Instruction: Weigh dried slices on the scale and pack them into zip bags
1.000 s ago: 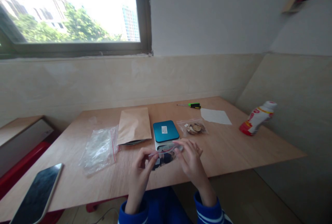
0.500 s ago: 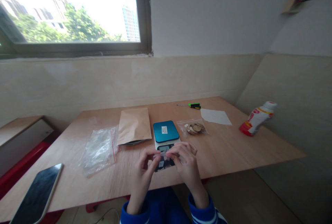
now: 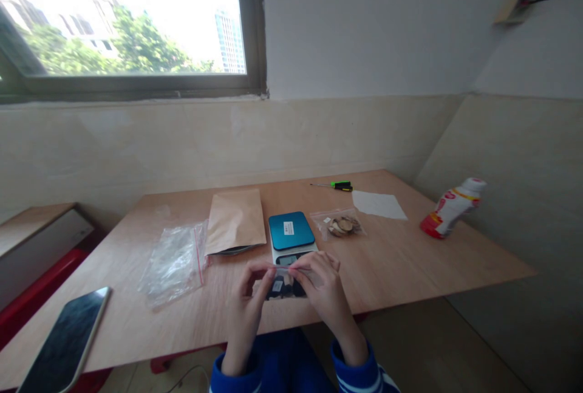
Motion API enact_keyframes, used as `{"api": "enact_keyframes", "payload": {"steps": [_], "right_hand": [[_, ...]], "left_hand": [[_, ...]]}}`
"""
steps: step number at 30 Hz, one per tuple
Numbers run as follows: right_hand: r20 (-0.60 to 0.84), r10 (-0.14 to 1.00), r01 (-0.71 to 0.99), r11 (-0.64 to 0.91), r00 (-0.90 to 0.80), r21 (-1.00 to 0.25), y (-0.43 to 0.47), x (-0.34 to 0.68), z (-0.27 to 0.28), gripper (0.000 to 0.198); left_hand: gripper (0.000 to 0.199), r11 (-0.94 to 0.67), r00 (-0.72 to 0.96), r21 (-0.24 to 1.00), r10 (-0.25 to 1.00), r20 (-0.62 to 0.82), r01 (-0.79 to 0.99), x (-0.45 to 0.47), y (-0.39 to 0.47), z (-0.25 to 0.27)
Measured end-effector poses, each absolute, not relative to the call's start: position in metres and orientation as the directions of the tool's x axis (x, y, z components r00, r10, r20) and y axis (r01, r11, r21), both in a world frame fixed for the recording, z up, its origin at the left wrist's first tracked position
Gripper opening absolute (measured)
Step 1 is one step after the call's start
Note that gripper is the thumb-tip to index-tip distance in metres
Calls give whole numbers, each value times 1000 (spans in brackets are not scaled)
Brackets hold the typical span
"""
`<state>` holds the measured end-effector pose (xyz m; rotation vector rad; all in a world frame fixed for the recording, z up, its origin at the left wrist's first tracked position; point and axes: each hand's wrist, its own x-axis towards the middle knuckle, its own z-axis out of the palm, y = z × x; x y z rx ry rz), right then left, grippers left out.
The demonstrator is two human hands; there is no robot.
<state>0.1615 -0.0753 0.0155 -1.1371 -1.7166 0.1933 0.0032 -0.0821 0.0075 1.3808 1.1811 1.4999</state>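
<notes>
Between my hands hangs a small clear zip bag (image 3: 283, 283) with a pinkish strip along its top edge and a white label; some pieces seem to be inside, though I cannot make them out well. My left hand (image 3: 249, 296) pinches the bag's top edge between thumb and finger. On the same edge, close by, my right hand (image 3: 322, 280) pinches too. Behind the bag lies a digital scale (image 3: 291, 230) with a blue plate and a label; its dark front panel is partly hidden. Right of the scale is a zip bag of dried slices (image 3: 342, 225).
A brown paper pouch (image 3: 237, 220) and empty clear zip bags (image 3: 175, 262) lie left of the scale. A phone (image 3: 66, 338) rests at the near left. Further back are a screwdriver (image 3: 339, 186), white paper (image 3: 379, 205) and a bottle (image 3: 452, 209) on the right.
My fingertips have shifted slightly left along the bag's top edge. The edge now shows straight between them, and more of the bag is visible.
</notes>
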Motion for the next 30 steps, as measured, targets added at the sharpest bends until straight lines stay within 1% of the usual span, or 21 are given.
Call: {"api": "enact_keyframes", "payload": {"steps": [6, 12, 16, 19, 22, 23, 25, 28, 30], "right_hand": [[669, 743, 615, 540, -26, -575, -77, 160, 20, 18], [699, 715, 652, 536, -14, -535, -77, 157, 16, 23], [695, 718, 639, 556, -46, -532, -77, 159, 13, 23], [649, 756, 614, 552, -83, -564, -79, 160, 16, 20], [581, 803, 599, 532, -133, -598, -83, 159, 23, 8], [572, 808, 595, 532, -144, -602, -84, 159, 25, 7], [577, 801, 586, 546, -158, -598, -84, 158, 28, 11], [625, 766, 561, 586, -148, -585, -83, 156, 25, 4], [662, 739, 544, 608, -122, -578, -81, 155, 21, 11]], "left_hand": [[18, -290, -101, 950, 948, 301, 117, 5, -83, 7], [18, -346, -137, 915, 916, 377, 206, 10, -84, 9], [16, -366, -92, 896, 913, 399, 251, 8, -86, 12], [16, -383, -72, 891, 909, 411, 245, 8, -87, 13], [14, -401, -95, 886, 897, 431, 232, 10, -87, 12], [14, -406, -101, 884, 894, 437, 230, 10, -86, 12], [13, -408, -101, 885, 893, 438, 226, 11, -86, 11], [13, -398, -70, 891, 904, 421, 220, 11, -85, 11], [13, -391, -41, 895, 912, 409, 215, 10, -86, 11]]}}
